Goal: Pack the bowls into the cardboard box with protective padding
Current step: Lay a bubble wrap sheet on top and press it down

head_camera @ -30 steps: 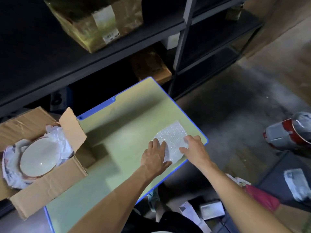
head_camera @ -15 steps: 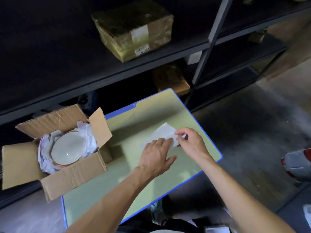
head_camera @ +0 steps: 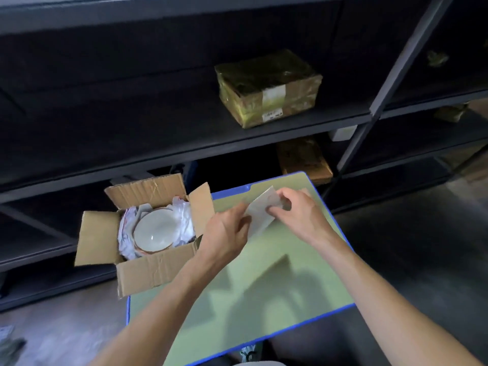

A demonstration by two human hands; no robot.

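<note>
Head view: left hand [head_camera: 226, 235] and right hand [head_camera: 299, 216] pinch padding sheet [head_camera: 262, 210]

Dim interior, lit from above and behind. The green tabletop [head_camera: 269, 249] is the brightest surface, with soft shadows across its near half. The far shelving [head_camera: 158, 114] is almost black. A small glint marks the bowl [head_camera: 155, 233]. Detail is soft, and straight lines bow at the edges.

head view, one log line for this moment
step: padding prep | left hand + right hand: pinch padding sheet over green table | bowl: in open cardboard box, nested in white wrap
</note>
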